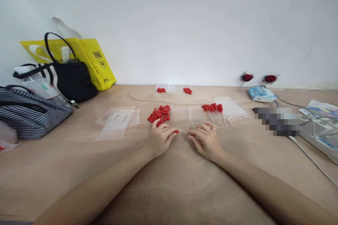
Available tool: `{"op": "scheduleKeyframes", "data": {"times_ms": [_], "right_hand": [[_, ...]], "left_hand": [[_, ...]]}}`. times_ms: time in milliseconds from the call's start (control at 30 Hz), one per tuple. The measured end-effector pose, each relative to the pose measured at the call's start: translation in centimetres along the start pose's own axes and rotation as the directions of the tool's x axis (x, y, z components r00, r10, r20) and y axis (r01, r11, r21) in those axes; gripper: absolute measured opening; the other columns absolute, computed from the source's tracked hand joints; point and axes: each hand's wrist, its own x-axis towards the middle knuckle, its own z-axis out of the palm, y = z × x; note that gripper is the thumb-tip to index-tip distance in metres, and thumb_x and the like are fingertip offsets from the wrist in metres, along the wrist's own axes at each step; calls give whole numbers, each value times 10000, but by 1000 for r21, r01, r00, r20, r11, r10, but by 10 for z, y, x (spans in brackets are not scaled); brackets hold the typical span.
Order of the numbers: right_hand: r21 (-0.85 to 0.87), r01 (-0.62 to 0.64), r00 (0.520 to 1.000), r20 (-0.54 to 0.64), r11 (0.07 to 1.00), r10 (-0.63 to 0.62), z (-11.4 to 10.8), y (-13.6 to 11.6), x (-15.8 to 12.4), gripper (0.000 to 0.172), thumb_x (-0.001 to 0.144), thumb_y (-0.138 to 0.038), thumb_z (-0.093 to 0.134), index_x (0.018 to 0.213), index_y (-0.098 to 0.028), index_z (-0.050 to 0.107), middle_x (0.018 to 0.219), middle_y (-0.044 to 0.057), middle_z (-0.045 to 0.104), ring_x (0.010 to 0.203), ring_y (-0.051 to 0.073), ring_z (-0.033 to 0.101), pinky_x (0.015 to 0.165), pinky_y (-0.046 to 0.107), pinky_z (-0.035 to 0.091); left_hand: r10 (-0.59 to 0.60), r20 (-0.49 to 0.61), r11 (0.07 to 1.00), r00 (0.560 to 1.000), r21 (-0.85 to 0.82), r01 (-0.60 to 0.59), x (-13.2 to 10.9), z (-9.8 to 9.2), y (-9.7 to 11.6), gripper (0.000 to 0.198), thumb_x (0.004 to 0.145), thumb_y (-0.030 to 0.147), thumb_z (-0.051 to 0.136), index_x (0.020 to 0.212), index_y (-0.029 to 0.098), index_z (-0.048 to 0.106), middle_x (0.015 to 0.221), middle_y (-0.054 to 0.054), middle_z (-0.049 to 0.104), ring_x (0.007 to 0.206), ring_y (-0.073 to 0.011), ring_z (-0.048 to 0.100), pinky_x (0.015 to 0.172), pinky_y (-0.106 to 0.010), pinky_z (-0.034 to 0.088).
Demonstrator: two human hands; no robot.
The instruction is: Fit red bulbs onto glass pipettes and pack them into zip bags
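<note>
Pinched in my left hand [160, 139] is a small red cap [175, 132], its end pointing right. My right hand [204, 140] grips a thin white stick [183, 131], whose tip lies close to the cap; whether they touch I cannot tell. Just beyond my left hand is a pile of red caps [160, 113]. A row of bare white sticks [187, 115] lies side by side between the hands, farther back. Beyond my right hand, several sticks with red caps on their ends [213, 108] are fanned out.
Clear plastic bags [118, 121] lie at the left, more [229, 107] at the right. Two small groups of red pieces [187, 91] rest by the wall. Bags, including a yellow one [99, 66], stand far left. A blue packet [261, 94], cables and a power strip [320, 139] are right.
</note>
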Motion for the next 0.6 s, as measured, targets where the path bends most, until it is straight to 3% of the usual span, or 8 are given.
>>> {"op": "scheduleKeyframes", "data": {"times_ms": [400,600], "right_hand": [[74,90,996,18,993,-91,1,-2,0,160,823,-258,475,816,-224,631,706,-8,654,790,151,523,911,397,198],[66,195,980,-53,979,-192,-1,1,1,181,821,-208,456,834,-220,636,631,-12,614,782,145,528,921,403,208]], "left_hand": [[18,-29,998,999,-54,-20,0,1,4,172,853,266,459,787,220,611,724,31,678,763,-144,585,993,-441,178],[62,16,996,998,-59,-61,-3,1,5,166,853,237,444,810,212,602,719,18,661,766,-137,582,996,-437,171]]}}
